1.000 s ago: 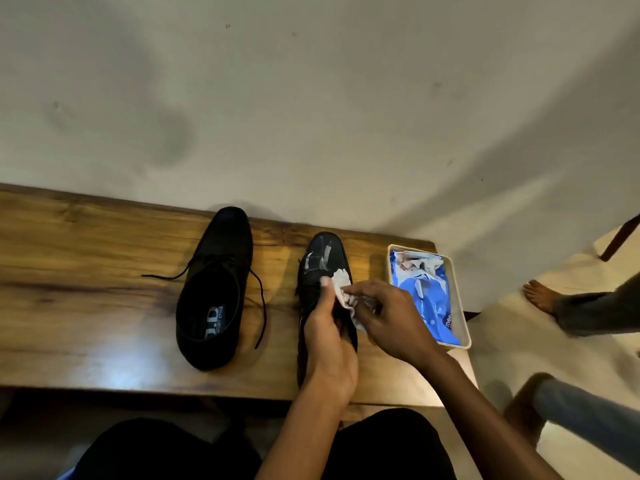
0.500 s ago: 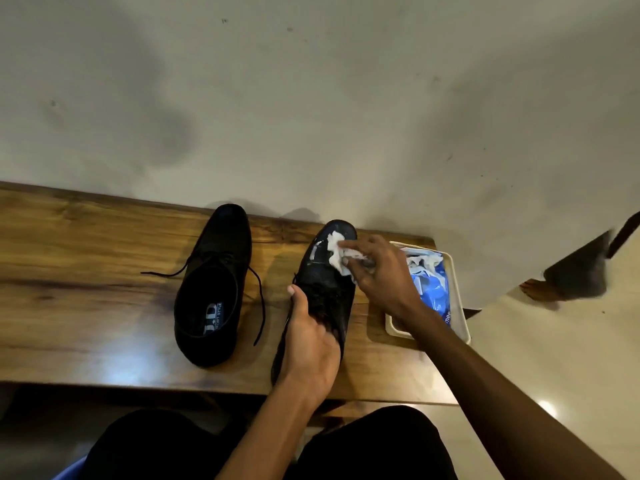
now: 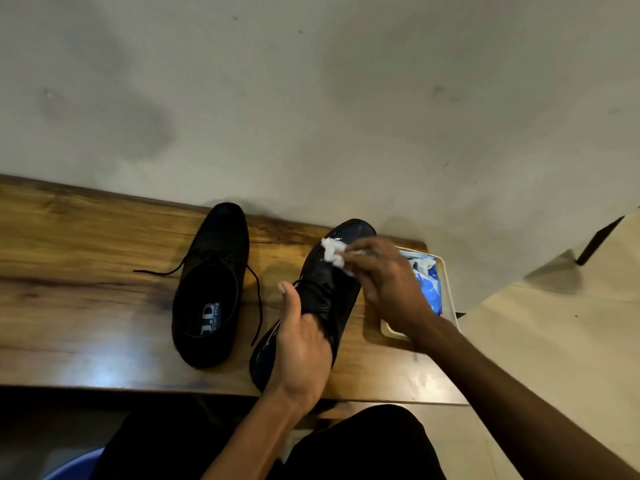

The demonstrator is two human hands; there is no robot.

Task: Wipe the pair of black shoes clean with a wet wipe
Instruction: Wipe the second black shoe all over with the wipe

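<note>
Two black lace-up shoes sit on a wooden bench point(image 3: 86, 306). The left shoe point(image 3: 211, 282) stands free, laces loose, its insole label showing. My left hand point(image 3: 301, 344) grips the right shoe point(image 3: 329, 289) at its opening, fingers inside and thumb along the outer side; this shoe is tilted with its toe pointing up and right. My right hand point(image 3: 384, 282) pinches a crumpled white wet wipe point(image 3: 332, 252) and presses it on the shiny toe area of that shoe.
A cream tray point(image 3: 450, 292) holding a blue wet-wipe pack point(image 3: 433, 289) lies at the bench's right end, partly hidden by my right hand. The wall rises right behind the bench. My dark-clothed knees are below the bench's front edge. A blue basin rim point(image 3: 69, 465) shows at the bottom left.
My right hand moved the wipe from the shoe's tongue area up to the toe. My left hand tilted the shoe so the toe swings right. A person's feet at the right left the view.
</note>
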